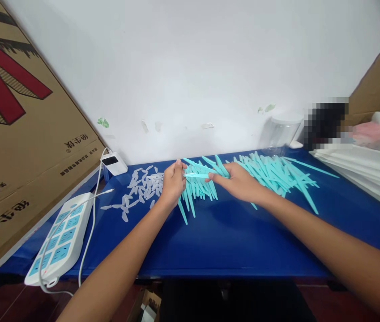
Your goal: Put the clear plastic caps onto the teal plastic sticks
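Plainly slim, tapered turquoise sticks (222, 167); right hand (235, 180) clutching several; left hand (173, 181) pinching one's end.

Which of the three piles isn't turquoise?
The leftmost pile, beside the left hand: it looks whitish, whereas the middle pile and right pile are turquoise.

White wall (183, 80) behind a blue table (230, 246)

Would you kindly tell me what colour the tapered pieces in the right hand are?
Turquoise; the slender, tapered pieces in the right hand show best in the head view.
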`<state>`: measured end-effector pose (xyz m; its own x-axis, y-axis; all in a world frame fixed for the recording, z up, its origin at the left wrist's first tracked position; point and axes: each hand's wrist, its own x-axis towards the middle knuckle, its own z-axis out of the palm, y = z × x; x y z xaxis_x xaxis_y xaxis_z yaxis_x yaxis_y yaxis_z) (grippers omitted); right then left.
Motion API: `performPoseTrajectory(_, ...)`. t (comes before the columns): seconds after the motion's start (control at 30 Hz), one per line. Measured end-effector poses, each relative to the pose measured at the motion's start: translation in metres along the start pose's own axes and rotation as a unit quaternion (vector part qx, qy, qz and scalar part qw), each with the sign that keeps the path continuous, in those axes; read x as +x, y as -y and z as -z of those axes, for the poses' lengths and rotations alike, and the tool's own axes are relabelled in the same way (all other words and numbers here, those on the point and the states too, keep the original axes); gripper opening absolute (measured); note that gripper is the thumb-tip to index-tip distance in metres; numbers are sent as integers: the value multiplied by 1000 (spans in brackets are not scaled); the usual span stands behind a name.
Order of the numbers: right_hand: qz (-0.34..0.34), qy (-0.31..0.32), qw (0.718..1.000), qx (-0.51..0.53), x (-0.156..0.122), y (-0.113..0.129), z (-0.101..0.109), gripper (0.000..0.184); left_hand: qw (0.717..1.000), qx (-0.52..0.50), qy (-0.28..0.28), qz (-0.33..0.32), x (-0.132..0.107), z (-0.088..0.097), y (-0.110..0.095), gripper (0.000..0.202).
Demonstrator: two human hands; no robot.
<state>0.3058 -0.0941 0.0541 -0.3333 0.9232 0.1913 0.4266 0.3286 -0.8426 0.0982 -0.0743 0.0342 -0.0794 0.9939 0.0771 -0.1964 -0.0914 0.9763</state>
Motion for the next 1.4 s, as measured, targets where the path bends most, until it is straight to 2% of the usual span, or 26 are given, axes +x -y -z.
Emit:
performPoseTrajectory(0.2, 4, 5, 1000, 10, 1, -1, -1, 31, 998, 34, 33, -38, -5, -4, 2, 35)
performPoseTrajectory(0.33, 14, 4, 1000, 25, 1, 0, -5, 30, 998, 10, 65, -5, -14, -11, 0, 37)
performPoseTrajectory(0.47, 30, 0, 999, 40, -1, 2, -9, 28, 997, -23, 62, 31, -19, -14, -4, 34)
performPoseTrajectory(0.63, 51, 23, 997, 56, -1, 0, -8, 27, 996, -17, 85, 37, -18, -13, -5, 35)
performPoseTrajectory(0.8, 1, 32, 996, 78, 4, -6, 1, 35, 995, -42, 88, 32, -11, -8, -5, 41)
performPoseTrajectory(0.87, -19, 25, 997, 73, 6, -8, 4, 37, 992, -72, 82, 58, -8, -3, -7, 43)
performPoseTrajectory(1.0, -42, 34, 994, 96, 11, -17, 9, 35, 972, -153, 96, 153, -1, 7, -9, 36)
performPoseTrajectory(1.1, -57, 53, 987, 138, 14, -23, 13, 35, 963, -184, 103, 169, 2, 11, -11, 21)
performPoseTrajectory(1.2, -78, 95, 977, 176, 14, -21, 20, 35, 969, -160, 109, 153, 1, 10, -13, 11)
performPoseTrajectory(1.3, -110, 170, 956, 212, 13, -17, 29, 35, 980, -118, 107, 121, -1, 7, -16, 19)
performPoseTrajectory(1.4, -131, 211, 939, 239, 12, -16, 37, 33, 982, -99, 126, 96, -2, 6, -19, 28)
